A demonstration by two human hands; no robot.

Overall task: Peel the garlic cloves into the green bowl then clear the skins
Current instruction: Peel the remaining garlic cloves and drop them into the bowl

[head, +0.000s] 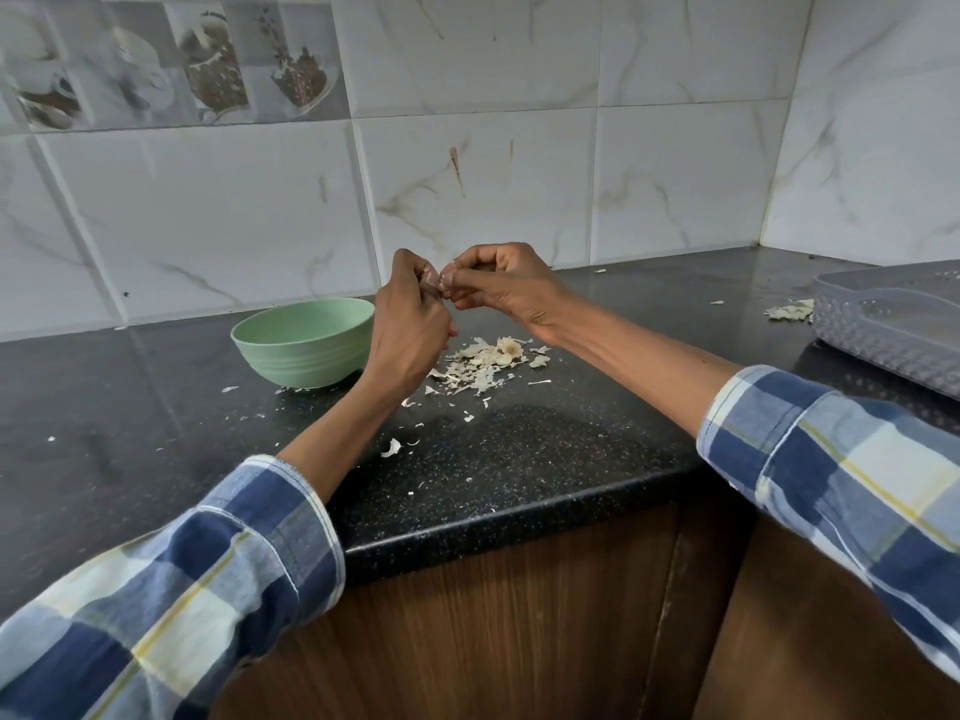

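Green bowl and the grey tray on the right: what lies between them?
In the head view, between green bowl and grey tray: the main garlic skin pile, then dark counter.

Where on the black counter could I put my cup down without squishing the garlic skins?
The counter left of the green bowl is mostly bare, just a few flecks. The stretch between the right arm and the grey tray, near the wall, is open too. It is crowded right of the bowl, under both hands, where the skin pile lies.

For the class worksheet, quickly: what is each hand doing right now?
Left hand: fingers curled, pinching the garlic clove.
Right hand: fingers curled, pinching the same clove from the other side.
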